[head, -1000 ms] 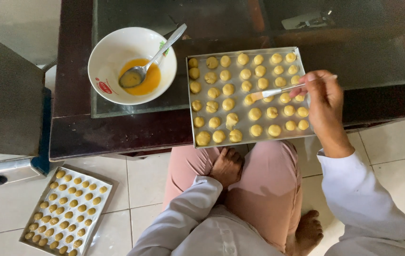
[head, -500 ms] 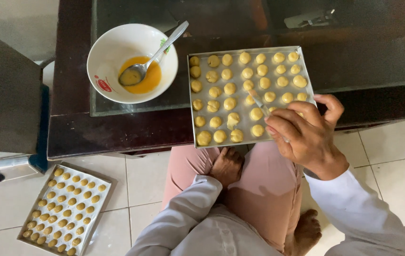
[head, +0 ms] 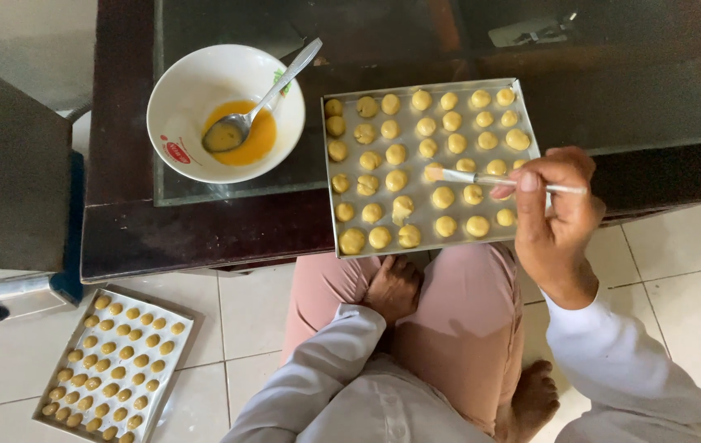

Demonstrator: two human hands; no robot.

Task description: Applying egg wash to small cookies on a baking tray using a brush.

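Person seen from above, seated. Upper garment: pale grey-white, long-sleeved, smooth fabric with soft folds. Right sleeve (head: 621, 361) ends in a plain cuff at the wrist; right hand (head: 559, 209) bare, no rings or watch visible. Left sleeve (head: 318, 369) likewise long, cuff at the wrist; left hand (head: 393, 287) bare. A centre seam or placket runs down the front of the top. Trousers (head: 457, 328): dusty pink, plain. One bare foot (head: 531, 398), no footwear.

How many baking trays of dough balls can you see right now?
2. One tray sits on the dark table's near edge, where the right hand holds a brush over it. The other tray lies on the tiled floor, lower left, partly cut off by the frame.
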